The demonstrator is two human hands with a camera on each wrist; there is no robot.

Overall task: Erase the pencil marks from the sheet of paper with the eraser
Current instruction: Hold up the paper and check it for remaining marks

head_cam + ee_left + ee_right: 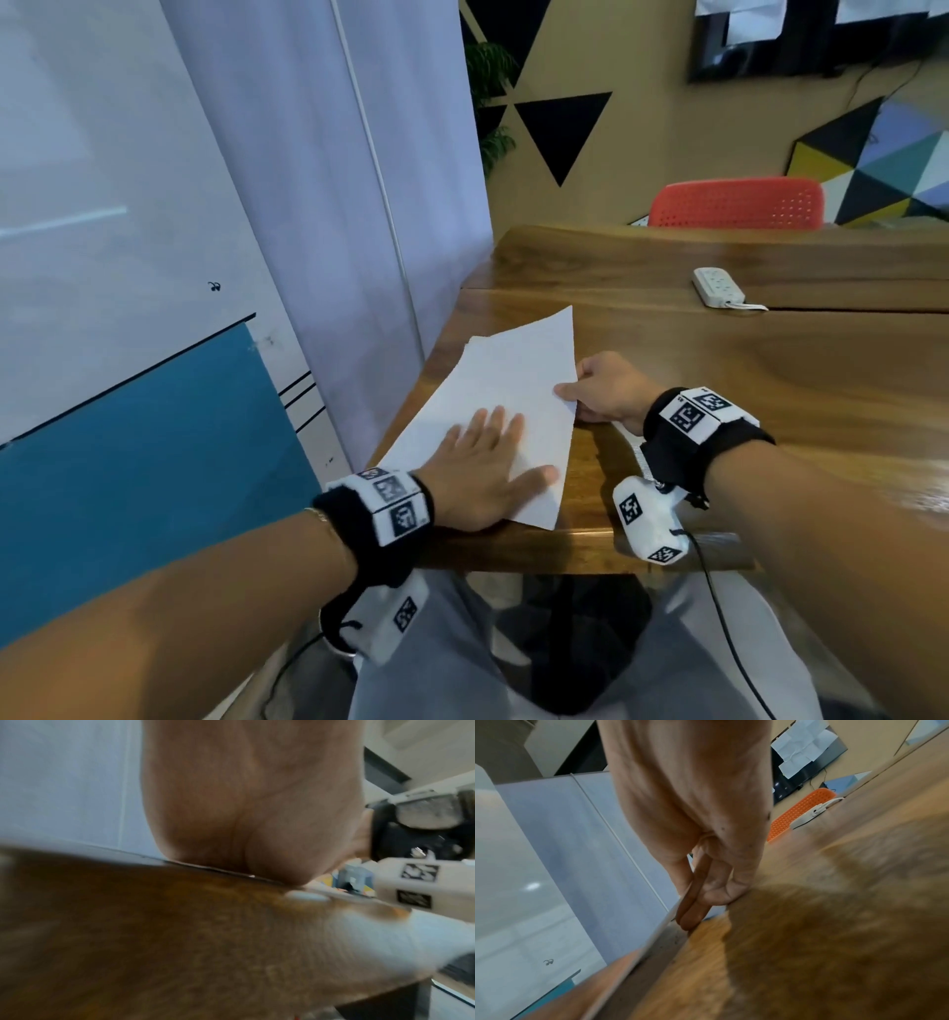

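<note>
Left hand (475, 475) lies flat, fingers spread, on the sheet of paper (506, 390); right hand (608, 388) pinches its right edge

Head cam: high up, looks fwd and down over both forearms at desk (719, 370), sheet of paper (513, 390), wall panels to left.

Left wrist cam: v. close, low at desk (154, 933) level, faces along left hand (252, 801) heel pressed flat; right wrist strap and marker block visible at right edge.

Right wrist cam: equally close, low, tilted, looks along right hand (700, 821) toward paper (654, 931) edge and wall panel.

Shared: desk wood in all three; orange chair (739, 203) (798, 813) and white power strip (719, 288) (811, 813) in head and right wrist views.
</note>
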